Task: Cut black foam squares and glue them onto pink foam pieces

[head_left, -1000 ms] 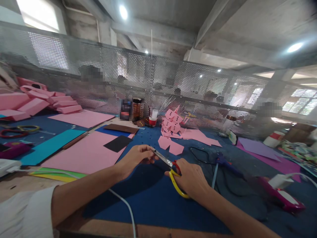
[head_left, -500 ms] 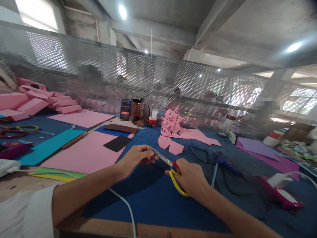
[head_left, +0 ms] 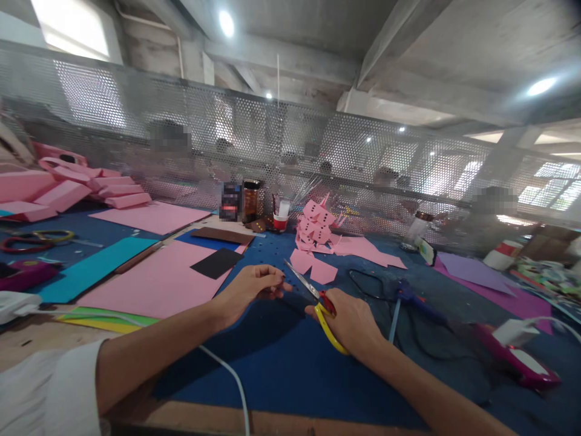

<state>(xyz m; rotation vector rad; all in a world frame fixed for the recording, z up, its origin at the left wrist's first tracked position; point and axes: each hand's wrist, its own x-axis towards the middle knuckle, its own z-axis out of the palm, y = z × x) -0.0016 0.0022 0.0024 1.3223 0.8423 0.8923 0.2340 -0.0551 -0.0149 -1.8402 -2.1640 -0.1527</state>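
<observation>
My right hand (head_left: 349, 321) grips a pair of scissors (head_left: 327, 327) with yellow and red handles. Their blades look nearly closed and point up and to the left. Just left of the blade tips, my left hand (head_left: 258, 283) is closed in a pinch. Something small and dark seems to be at its fingertips, too little to make out. Behind the scissors lies a notched pink paper piece (head_left: 315, 267). Small dark bits dot the blue mat (head_left: 267, 375) beyond my left hand. A stack of pink paper faces (head_left: 313, 224) with black dots stands farther back.
Pink paper sheets (head_left: 154, 278), a black card (head_left: 216, 263) and a teal strip (head_left: 97, 269) lie to the left. On the right are a glue gun (head_left: 417, 303), its dark cord and a magenta power strip (head_left: 517, 357). A white cable (head_left: 231, 369) crosses the front.
The scissors have drawn back slightly to the right, so their tips now sit apart from my left fingers. My left hand has hardly moved.
</observation>
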